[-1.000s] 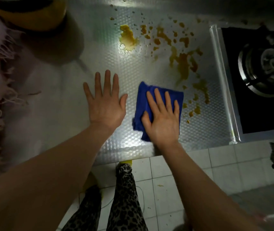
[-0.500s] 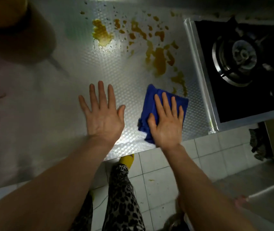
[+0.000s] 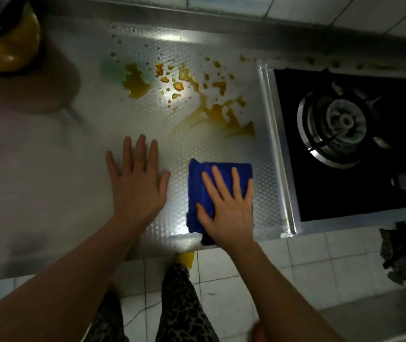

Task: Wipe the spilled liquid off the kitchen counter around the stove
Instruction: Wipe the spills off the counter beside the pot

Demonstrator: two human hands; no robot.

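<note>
Bench [image 3: 197, 149] — embossed metal sheet, lit from above, running up to the raised rim of the stove.

Spilled liquid [image 3: 221, 114] — orange-brown. A pool at the back left, scattered drops across the middle, and a smeared streak reaching close to the stove rim. All of it lies beyond the cloth, away from the person; most appears not yet wiped.

Cloth [image 3: 221, 174] — blue, folded to a pad, lying near the front edge of the bench with one corner just over the edge. Folding likely gives a thick, absorbent face for the stroke.

Right hand [image 3: 229, 208] — flat on the cloth, fingers straight and spread, pressing down, not curled round it. Spread fingers would load the whole pad evenly.

Left hand [image 3: 138, 181] — flat on bare bench just beside the cloth, fingers straight, holding nothing; probably a brace for the lean forward.

Stove [image 3: 340, 144] — black top with a ringed burner, right of the spill.

Yellow vessel [image 3: 7, 45] — back left corner, well apart from the spill; blurred, kind uncertain.
</note>
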